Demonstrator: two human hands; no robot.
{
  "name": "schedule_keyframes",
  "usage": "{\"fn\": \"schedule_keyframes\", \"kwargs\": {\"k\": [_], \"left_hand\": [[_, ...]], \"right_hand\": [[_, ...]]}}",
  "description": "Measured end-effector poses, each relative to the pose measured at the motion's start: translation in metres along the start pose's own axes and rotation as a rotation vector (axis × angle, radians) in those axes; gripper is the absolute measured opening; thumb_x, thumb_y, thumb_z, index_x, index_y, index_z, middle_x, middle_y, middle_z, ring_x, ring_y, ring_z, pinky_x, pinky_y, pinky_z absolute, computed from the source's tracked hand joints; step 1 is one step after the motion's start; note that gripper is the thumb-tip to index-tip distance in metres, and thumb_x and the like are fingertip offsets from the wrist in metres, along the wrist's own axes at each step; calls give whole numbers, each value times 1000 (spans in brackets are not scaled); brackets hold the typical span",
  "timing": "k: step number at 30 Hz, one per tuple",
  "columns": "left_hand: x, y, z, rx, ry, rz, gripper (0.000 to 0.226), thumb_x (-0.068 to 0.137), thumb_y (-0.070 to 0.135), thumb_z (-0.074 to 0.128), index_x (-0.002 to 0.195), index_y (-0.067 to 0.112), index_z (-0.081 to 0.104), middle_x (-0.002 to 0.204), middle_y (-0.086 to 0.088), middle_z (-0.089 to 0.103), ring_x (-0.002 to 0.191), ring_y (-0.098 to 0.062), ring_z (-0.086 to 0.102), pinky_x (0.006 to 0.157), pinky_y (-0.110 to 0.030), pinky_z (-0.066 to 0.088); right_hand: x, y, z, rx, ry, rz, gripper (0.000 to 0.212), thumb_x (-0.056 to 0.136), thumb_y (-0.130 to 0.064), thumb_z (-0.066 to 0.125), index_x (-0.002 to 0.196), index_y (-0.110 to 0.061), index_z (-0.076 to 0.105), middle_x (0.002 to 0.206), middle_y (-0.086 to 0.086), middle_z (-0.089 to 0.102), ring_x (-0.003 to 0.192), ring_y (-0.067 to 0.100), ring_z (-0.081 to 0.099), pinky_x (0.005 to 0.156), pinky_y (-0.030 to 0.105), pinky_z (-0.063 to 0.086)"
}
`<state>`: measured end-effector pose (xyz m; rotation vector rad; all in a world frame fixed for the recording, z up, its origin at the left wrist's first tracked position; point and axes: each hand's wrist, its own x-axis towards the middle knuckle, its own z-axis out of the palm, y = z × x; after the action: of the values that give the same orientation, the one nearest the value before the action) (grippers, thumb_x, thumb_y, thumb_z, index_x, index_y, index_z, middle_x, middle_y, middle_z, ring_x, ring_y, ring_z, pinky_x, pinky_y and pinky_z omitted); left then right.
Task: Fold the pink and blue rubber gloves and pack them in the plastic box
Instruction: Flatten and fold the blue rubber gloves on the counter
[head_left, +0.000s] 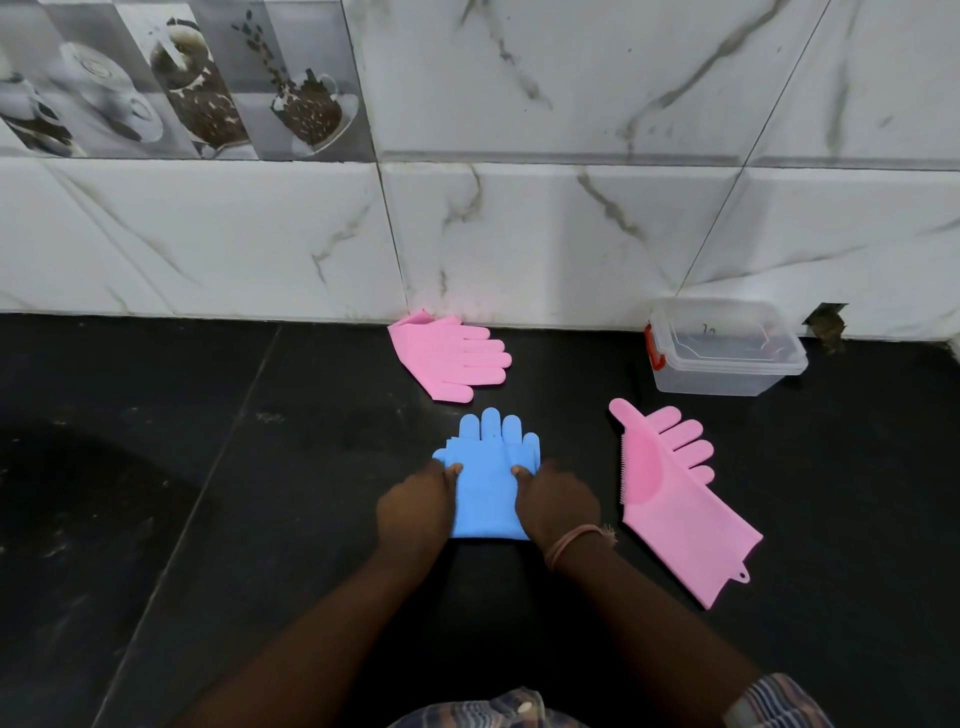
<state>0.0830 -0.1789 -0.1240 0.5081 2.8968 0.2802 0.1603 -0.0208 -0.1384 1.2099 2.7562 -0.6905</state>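
A blue rubber glove (485, 483) lies folded on the black counter, fingers pointing away from me. My left hand (413, 512) grips its left edge and my right hand (558, 504) grips its right edge, thumbs on top. One pink glove (449, 356) lies folded by the wall, fingers pointing right. A second pink glove (680, 499) lies flat and unfolded to the right, its bristled palm up. The clear plastic box (727, 345) with a red latch stands open by the wall at the right, and it looks empty.
A white marble-tiled wall (519, 223) runs along the back of the black counter (208, 467). A dark hole (826, 325) breaks the wall just right of the box. A thin band sits on my right wrist.
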Motion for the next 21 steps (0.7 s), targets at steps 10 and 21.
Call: {"fn": "schedule_keyframes", "kwargs": {"k": [10,21], "left_hand": [[-7,-3,22,34,318,423,51,102,45,36,136,22,66,149,-12,59,134,-37,57,104,-52,52],[5,-9,38,-11,178,360,56,106,47,29,153,26,49,161,-12,46,145,-35,47,117,-53,40]], "right_hand": [[-14,-8,8,-133,139,-95,43,100,-51,38,127,-17,42,117,8,58,93,25,63,68,36,51],[6,-11,8,26,-45,-32,49,101,-45,38,142,-20,29,115,12,64,95,28,68,80,38,51]]}}
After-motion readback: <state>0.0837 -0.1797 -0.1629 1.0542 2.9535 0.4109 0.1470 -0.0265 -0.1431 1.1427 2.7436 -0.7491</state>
